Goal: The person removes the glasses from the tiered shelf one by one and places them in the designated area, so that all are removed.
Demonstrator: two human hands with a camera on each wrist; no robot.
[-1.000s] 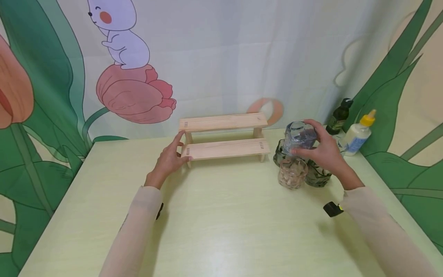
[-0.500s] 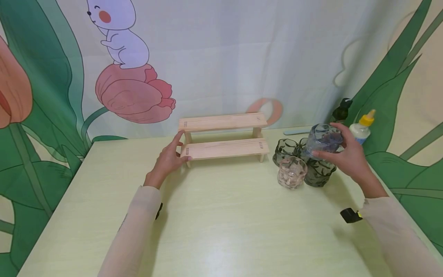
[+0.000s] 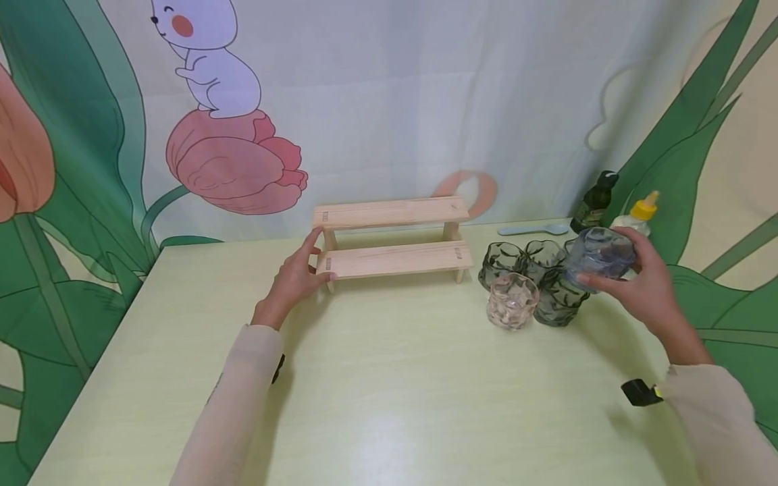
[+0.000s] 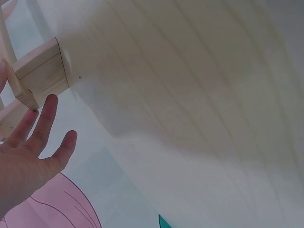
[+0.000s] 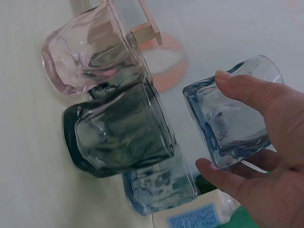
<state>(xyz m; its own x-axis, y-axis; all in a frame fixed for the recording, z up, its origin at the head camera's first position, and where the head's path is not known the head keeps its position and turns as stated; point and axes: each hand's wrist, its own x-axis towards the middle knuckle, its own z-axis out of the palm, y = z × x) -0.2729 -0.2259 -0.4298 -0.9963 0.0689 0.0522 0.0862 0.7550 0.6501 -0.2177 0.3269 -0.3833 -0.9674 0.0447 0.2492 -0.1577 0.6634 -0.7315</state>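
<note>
In the head view my left hand [image 3: 294, 282] holds the left end of a two-step wooden stand [image 3: 395, 260], thumb at the lower board's front edge. The left wrist view shows its fingers against the wood [image 4: 45, 76]. My right hand [image 3: 650, 280] grips a blue wavy glass [image 3: 602, 253] between thumb and fingers, raised and tilted above a cluster of glasses. That cluster has a pink glass [image 3: 513, 304] in front and several grey-green glasses [image 3: 559, 304]. The right wrist view shows another blue glass [image 5: 161, 185] behind a grey-green one, apart from the held glass.
A light blue spoon [image 3: 531, 230] lies behind the glasses. A dark bottle [image 3: 594, 202] and a white bottle with a yellow cap [image 3: 643, 209] stand at the back right, partly covered by the held glass and hand. A printed curtain [image 3: 377, 101] hangs behind the table.
My right hand has carried the blue glass rightward and slightly down, from above the left of the cluster to its right side, uncovering the spoon and grey-green glasses. The left hand stays put.
</note>
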